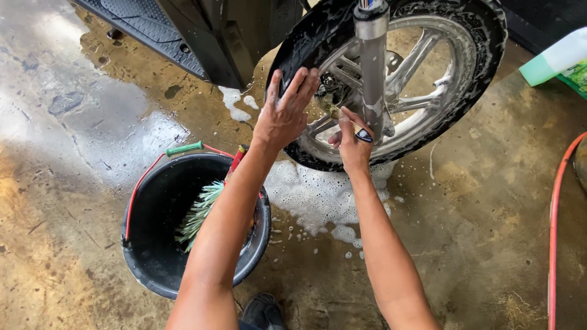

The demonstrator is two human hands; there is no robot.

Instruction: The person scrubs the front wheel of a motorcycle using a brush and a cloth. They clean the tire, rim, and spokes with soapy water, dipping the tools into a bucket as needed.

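The wheel [391, 79] is the landmark: soapy front wheel of a motorbike, upright, seen side-on, w/ the fork leg [373, 61] running top to bottom across its face.

Left hand [286, 113] lies flat on the tyre at the wheel's left edge, fingers spread wide and pointing up along the rubber; holds nothing, just presses. Right hand [350, 143] sits lower, inside the rim near the hub, just left of the fork leg. It's closed round a small brush [342, 117], dark handle end poking out by the thumb, bristle end aimed up-left toward the hub and spokes. Brush's long axis runs roughly diagonal, from lower right to upper left. So the right hand is the nearer one to the hub; the left is out on the tread, slightly apart from the right.

Wheel lies ahead of and above both hands, arms stretched fwd to it.

Below-left of the wheel: black bucket [195, 226] w/ a green-bristled brush [200, 214] standing in it, under the left forearm. Foam [312, 195] pools on the wet floor [73, 153] right under the wheel. Red hose [555, 232] well to the right; green bottle [559, 58] at upper right.
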